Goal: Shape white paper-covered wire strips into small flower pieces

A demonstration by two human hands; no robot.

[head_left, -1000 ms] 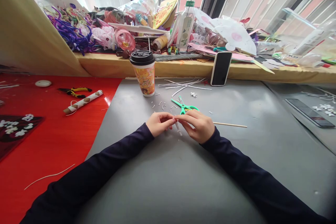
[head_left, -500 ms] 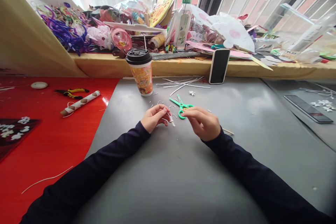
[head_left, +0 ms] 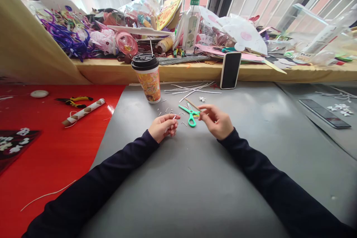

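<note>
My left hand [head_left: 162, 127] rests on the grey table [head_left: 195, 178], fingers closed on a small white paper piece [head_left: 174, 118] at the fingertips. My right hand [head_left: 218, 121] pinches a thin wooden stick [head_left: 192, 103] whose free end points up and to the left, over the green scissors [head_left: 190, 113]. The scissors lie between the two hands, just in front of the right fingertips. Small white paper snippets [head_left: 167, 111] are scattered beyond the left hand.
A lidded paper cup [head_left: 147, 79] stands behind the hands, with long white strips [head_left: 192, 89] and a tiny white paper flower [head_left: 202, 99] to its right. A phone [head_left: 230, 70] leans on the cluttered sill. Pliers [head_left: 73, 100] and a wrapped tube [head_left: 83, 111] lie on the red mat [head_left: 55, 148].
The hands have drawn apart. My left keeps the white piece; my right has swung the stick from pointing right to pointing up-left over the scissors.
</note>
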